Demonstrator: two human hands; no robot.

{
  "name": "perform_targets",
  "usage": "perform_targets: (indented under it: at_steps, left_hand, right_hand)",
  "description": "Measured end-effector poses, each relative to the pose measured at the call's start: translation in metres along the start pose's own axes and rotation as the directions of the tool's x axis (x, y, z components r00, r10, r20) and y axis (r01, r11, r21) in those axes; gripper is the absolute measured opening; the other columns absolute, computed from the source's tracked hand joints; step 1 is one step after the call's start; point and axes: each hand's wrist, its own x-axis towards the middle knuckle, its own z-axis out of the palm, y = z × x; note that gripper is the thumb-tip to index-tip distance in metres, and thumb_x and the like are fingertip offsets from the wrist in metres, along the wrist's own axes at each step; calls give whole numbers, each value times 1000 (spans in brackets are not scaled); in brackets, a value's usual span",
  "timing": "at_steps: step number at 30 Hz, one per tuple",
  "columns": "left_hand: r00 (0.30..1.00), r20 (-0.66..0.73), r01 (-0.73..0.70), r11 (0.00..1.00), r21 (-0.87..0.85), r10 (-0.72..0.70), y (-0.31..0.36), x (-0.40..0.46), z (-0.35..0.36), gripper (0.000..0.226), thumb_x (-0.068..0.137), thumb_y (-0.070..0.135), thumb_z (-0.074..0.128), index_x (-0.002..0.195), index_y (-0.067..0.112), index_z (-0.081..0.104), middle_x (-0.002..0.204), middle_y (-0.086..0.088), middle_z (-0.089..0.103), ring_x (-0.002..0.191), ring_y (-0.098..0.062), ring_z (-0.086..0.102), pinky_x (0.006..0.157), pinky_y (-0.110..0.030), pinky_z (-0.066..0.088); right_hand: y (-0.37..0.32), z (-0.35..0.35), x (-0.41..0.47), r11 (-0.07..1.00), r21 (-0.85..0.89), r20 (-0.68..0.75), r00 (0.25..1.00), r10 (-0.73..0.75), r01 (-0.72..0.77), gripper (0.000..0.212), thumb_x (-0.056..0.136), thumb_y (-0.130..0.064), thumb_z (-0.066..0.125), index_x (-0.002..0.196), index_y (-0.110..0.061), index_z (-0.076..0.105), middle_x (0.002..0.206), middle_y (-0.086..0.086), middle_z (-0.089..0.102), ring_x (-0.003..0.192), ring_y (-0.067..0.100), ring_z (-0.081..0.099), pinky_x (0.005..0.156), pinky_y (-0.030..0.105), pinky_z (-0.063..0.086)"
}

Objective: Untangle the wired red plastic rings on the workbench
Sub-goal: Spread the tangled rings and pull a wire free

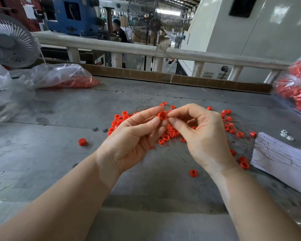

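A tangle of several small red plastic rings point(170, 133) strung on thin wires lies on the grey workbench point(59, 153), partly hidden behind my hands. Above the pile, my left hand point(134, 136) pinches one red ring point(162, 115) between thumb and forefinger. My right hand point(202, 134) meets it from the right, its thumb and forefinger pinching the thin wire at the ring's edge. Loose single rings lie at the left point(82, 141) and front point(192, 173).
Clear plastic bags of red rings sit at the back left point(63, 79) and right edge point(295, 94). A printed paper sheet point(281, 159) lies at the right, with small white nuts point(285, 134) beyond it. A small fan point(9, 40) stands far left.
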Motion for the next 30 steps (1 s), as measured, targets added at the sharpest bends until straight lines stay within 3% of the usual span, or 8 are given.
perform_targets:
  at_steps: [7, 20, 30]
  left_hand:
    - [1000, -11, 9, 1000, -16, -9, 1, 0, 0, 20, 67, 5, 60, 74, 9, 78, 76, -9, 73, 68, -13, 71, 59, -18, 56]
    - [999, -48, 3, 1000, -28, -4, 1, 1, 0, 19, 66, 3, 60, 74, 7, 77, 74, -10, 72, 67, -14, 71, 60, -18, 56]
    - [999, -52, -18, 998, -67, 15, 1, 2, 0, 22, 67, 2, 59, 77, 7, 77, 79, -11, 73, 72, -14, 72, 60, -17, 56]
  right_hand:
    - [0, -1, -1, 999, -42, -12, 1000, -21, 20, 17, 80, -1, 70, 81, -19, 69, 76, 0, 69, 71, 4, 60, 65, 7, 40]
    - [0, -2, 0, 993, -95, -14, 997, -69, 68, 18, 80, -2, 70, 83, -19, 70, 75, -3, 66, 69, 0, 57, 66, 7, 40]
    - [-2, -2, 1, 995, -67, -5, 997, -71, 71, 19, 82, -1, 68, 85, -19, 71, 81, -2, 68, 78, 5, 60, 66, 7, 40]
